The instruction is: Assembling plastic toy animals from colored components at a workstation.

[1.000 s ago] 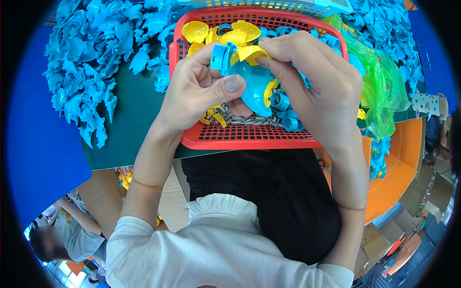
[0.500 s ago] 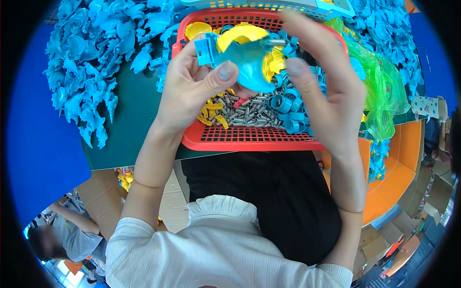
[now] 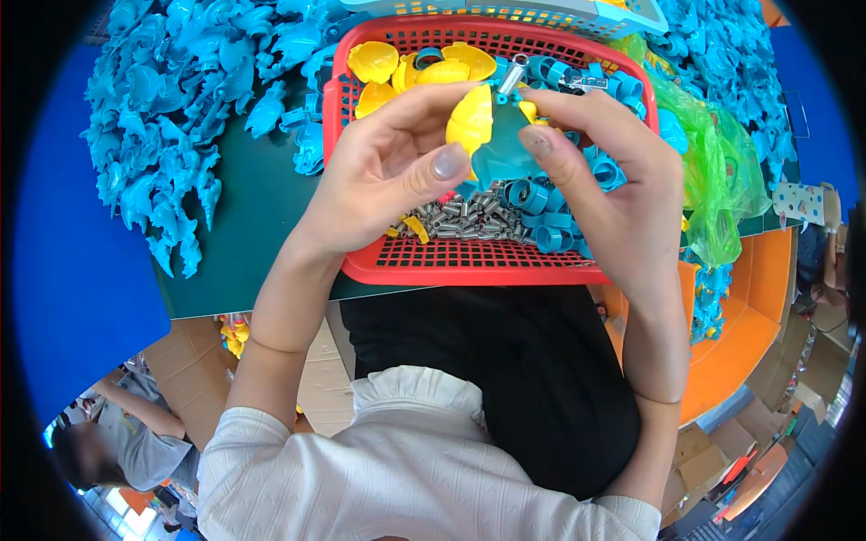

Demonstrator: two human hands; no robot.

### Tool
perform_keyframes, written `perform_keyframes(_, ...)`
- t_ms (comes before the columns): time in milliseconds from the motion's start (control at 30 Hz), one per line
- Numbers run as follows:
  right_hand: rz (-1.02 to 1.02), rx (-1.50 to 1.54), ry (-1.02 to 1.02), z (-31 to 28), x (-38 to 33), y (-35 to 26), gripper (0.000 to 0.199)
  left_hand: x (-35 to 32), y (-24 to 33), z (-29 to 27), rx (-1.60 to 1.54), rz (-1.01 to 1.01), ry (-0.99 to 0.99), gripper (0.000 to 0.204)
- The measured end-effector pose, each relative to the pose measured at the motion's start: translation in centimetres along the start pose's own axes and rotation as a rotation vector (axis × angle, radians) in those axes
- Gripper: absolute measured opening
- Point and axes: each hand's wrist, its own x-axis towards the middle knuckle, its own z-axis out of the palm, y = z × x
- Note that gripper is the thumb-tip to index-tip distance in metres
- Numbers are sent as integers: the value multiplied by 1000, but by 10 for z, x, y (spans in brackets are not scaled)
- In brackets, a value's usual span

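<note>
Above a red basket [image 3: 487, 272], both hands grip one blue-and-yellow plastic toy part [image 3: 507, 155]. My left hand [image 3: 379, 180] pinches its left side, where a ridged yellow piece [image 3: 470, 122] shows. The fingers and thumb of my right hand [image 3: 622, 171] close on the right side, beside a small yellow bit. From its top a shiny metal tube [image 3: 513, 76] sticks up at a tilt. Inside the basket lie yellow shell pieces [image 3: 373, 62], a heap of small metal tubes [image 3: 465, 216] and blue plastic rings [image 3: 548, 203]. My fingers hide some of the part.
Heaps of blue plastic pieces [image 3: 171, 99] cover the green table [image 3: 248, 207] at left and far right. Behind the basket stands a light-blue basket [image 3: 577, 13]. A green plastic bag [image 3: 722, 171] lies right, above an orange box [image 3: 744, 334]. Another person [image 3: 149, 442] is at lower left.
The toy part has been turned, so its metal tube now points up and a yellow piece faces left. My right hand has come in from the right and closed on it.
</note>
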Motion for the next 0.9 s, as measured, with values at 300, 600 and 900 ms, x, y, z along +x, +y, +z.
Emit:
perform_keyframes(300, 67, -517, -124, 3, -1, 25, 14, 3, -2, 0, 78, 114, 118, 63)
perform_keyframes(600, -30, -701, -254, 28, -10, 29, 21, 3, -4, -3, -13, 150, 107, 65)
perform_keyframes(900, 10, -466, -21, -14, 12, 35, 13, 6, 2, -6, 49, 141, 333, 56)
